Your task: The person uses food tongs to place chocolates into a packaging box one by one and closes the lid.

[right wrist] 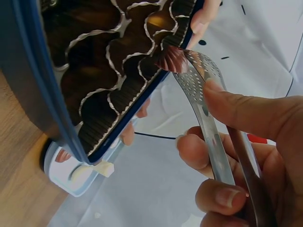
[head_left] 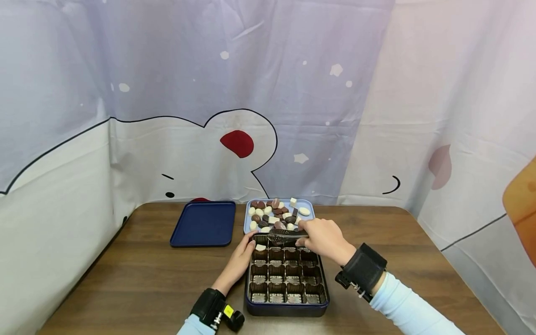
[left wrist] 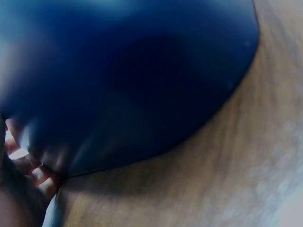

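Note:
My right hand [head_left: 324,237] holds metal tongs [right wrist: 213,146] with perforated tips, thumb on one arm and fingers on the other. A brown ridged chocolate [right wrist: 171,59] sits between the tong tips, over the back row of a dark blue box [head_left: 286,310]. The box has a brown divided insert [head_left: 277,266]; a white chocolate [head_left: 260,247] lies in a compartment at its back left. My left hand [head_left: 239,260] grips the box at its back left corner, the thumb along the side and fingertips [right wrist: 128,134] showing past the far wall.
Behind the box, a light blue tray [head_left: 309,204] carries many white, brown and dark chocolates. A flat dark blue lid [head_left: 204,224] lies to its left on the wooden table [head_left: 167,288]. A printed curtain [head_left: 188,70] hangs behind the table.

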`<state>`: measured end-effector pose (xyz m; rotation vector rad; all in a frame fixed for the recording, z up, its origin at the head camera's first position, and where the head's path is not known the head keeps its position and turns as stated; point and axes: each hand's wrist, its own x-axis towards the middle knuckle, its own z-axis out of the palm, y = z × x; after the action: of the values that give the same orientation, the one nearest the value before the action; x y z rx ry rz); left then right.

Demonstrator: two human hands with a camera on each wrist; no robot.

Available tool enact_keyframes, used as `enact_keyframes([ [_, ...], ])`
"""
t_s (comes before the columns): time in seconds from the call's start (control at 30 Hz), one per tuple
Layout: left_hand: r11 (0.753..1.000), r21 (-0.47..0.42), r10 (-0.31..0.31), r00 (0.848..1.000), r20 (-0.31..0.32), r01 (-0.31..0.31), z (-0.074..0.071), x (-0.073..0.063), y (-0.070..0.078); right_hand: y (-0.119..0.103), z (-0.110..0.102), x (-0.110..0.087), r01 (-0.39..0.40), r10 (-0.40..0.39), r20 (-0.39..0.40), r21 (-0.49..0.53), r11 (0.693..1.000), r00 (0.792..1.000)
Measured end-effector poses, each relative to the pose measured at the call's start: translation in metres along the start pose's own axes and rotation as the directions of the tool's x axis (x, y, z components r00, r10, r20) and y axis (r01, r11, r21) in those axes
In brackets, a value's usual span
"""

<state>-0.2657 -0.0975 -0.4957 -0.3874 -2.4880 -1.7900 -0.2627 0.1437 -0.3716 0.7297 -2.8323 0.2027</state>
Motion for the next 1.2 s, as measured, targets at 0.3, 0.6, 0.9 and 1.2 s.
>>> enact_keyframes([
  [0.3,1.0,-0.018,0.006,1.0,0.003,-0.006,-0.005,-0.008,0.026,0.008,0.004,0.0,-0.009,0.009,0.0,0.011,1.0,1.0],
  [0.6,1.0,0.009,0.01,1.0,-0.006,-0.01,0.001,0.001,-0.006,0.027,-0.004,0.01,-0.103,0.105,-0.05,0.042,0.994,0.993],
  [0.9,1.0,0.0,-0.01,1.0,-0.005,0.01,0.0,0.002,-0.007,0.054,0.001,0.014,-0.22,0.22,-0.017,0.035,0.975,0.975],
  [1.2,1.0,-0.008,-0.001,1.0,-0.003,0.001,0.001,0.002,-0.007,0.079,0.031,0.017,-0.241,0.24,-0.03,-0.023,0.97,0.97],
])
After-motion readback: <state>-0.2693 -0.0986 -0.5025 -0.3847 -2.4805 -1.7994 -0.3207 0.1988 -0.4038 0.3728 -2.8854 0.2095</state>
